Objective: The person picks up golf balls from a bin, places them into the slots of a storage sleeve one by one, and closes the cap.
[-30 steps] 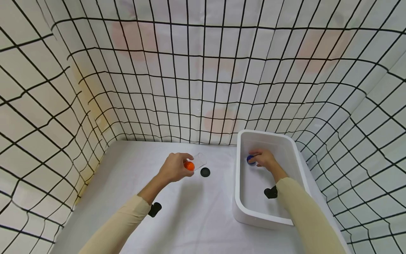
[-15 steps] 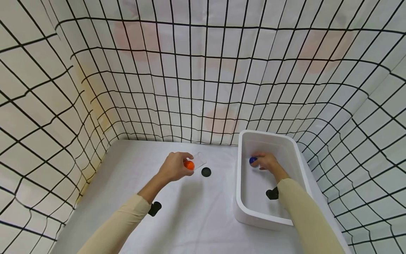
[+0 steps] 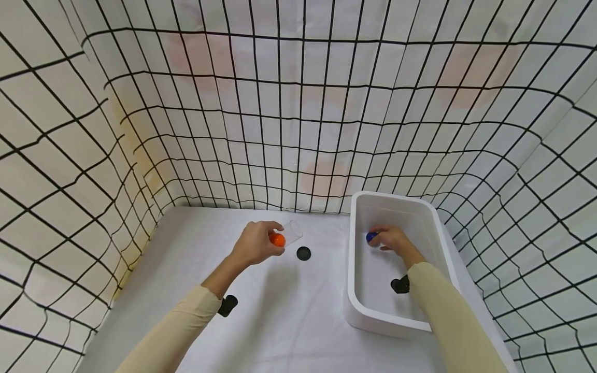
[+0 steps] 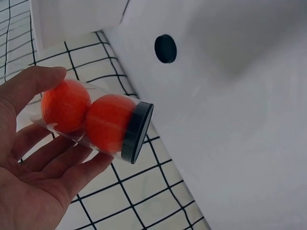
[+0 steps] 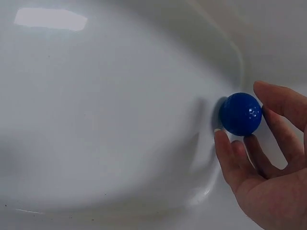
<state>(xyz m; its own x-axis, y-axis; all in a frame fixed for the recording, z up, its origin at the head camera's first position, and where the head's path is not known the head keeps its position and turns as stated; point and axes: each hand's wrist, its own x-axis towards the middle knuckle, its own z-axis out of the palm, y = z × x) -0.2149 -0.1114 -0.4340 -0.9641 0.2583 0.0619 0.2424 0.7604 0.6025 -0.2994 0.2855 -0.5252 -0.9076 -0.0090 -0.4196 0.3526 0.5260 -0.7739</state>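
Note:
My left hand [image 3: 256, 243] grips a clear plastic tube [image 3: 293, 232] above the table. Two orange balls [image 4: 109, 123] sit inside it against a black end cap [image 4: 137, 133], which my hand hides in the head view. A loose round black cap [image 3: 303, 253] lies on the table just below the tube. Over in a white bin [image 3: 353, 269], my right hand [image 3: 394, 240] has its fingers and thumb round a blue ball [image 5: 241, 114]. The ball is low in the bin, near a rounded corner of its floor and wall.
Black netting [image 3: 289, 119] rises behind and on both sides of the white table [image 3: 186, 248]. The bin stands at the right, close to the back net, and its high rim surrounds my right hand. A dark wrist camera [image 3: 227, 305] shows beside the left sleeve.
My right fingers have gone from lying over the blue ball to curling round it, with the ball barely shifted. The left hand has raised and tilted the tube slightly.

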